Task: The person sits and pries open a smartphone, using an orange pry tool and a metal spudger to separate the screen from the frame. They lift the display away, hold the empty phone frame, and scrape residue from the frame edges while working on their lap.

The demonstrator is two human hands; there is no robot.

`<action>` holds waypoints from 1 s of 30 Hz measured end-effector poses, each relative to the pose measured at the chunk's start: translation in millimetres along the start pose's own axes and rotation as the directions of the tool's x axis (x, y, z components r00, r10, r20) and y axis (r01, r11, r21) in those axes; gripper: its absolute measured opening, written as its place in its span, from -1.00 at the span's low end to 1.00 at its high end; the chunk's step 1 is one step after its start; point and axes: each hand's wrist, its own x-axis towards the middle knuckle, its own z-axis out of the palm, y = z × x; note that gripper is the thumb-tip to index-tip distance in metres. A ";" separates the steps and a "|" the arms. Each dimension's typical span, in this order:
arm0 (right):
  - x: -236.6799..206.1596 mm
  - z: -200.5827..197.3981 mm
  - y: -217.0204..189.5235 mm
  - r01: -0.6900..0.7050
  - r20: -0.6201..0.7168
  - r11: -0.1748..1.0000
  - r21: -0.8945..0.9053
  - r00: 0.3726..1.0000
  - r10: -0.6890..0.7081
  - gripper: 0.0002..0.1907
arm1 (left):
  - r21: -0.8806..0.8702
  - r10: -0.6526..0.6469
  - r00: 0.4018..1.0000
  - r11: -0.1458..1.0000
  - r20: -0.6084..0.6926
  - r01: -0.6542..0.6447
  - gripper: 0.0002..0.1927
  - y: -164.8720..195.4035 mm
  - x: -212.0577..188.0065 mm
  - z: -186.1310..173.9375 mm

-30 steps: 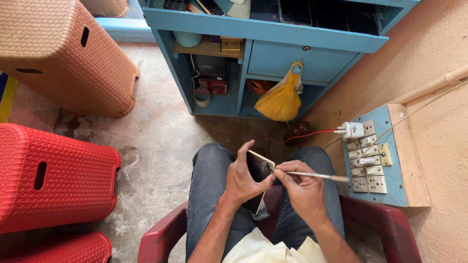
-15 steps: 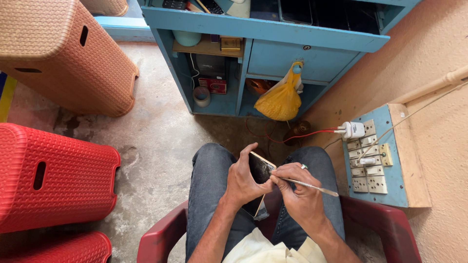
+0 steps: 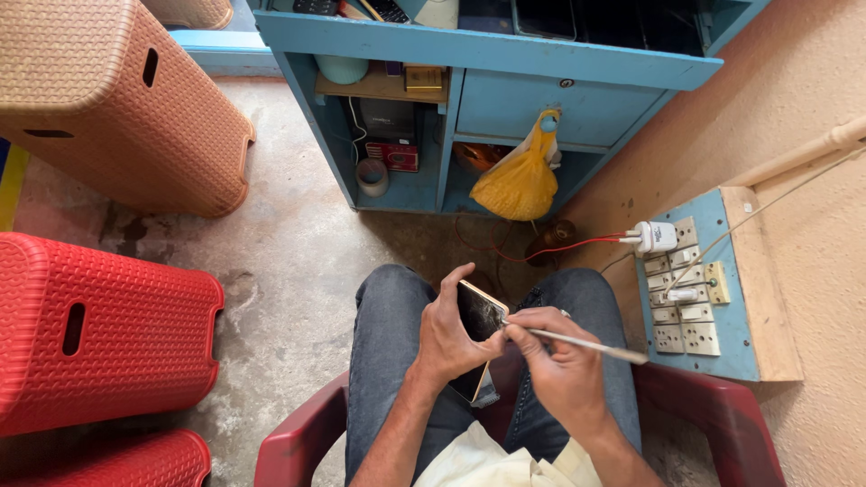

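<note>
I see grey concrete floor (image 3: 298, 261), stained; red plastic stools (image 3: 99, 334) and brown stool (image 3: 117, 99) on it, blue cabinet (image 3: 487, 54) beyond.

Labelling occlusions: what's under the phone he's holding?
Below the phone held in the left hand a second flat piece pokes out, over the jeans. The right hand with its thin tool covers the rest.
</note>
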 end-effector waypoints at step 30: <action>-22.6 0.2 20.6 -0.285 0.097 0.955 0.077 0.956 0.278 -0.89 | -0.173 -0.183 0.973 0.963 0.142 0.207 -0.53 -22.6 -2.7 7.3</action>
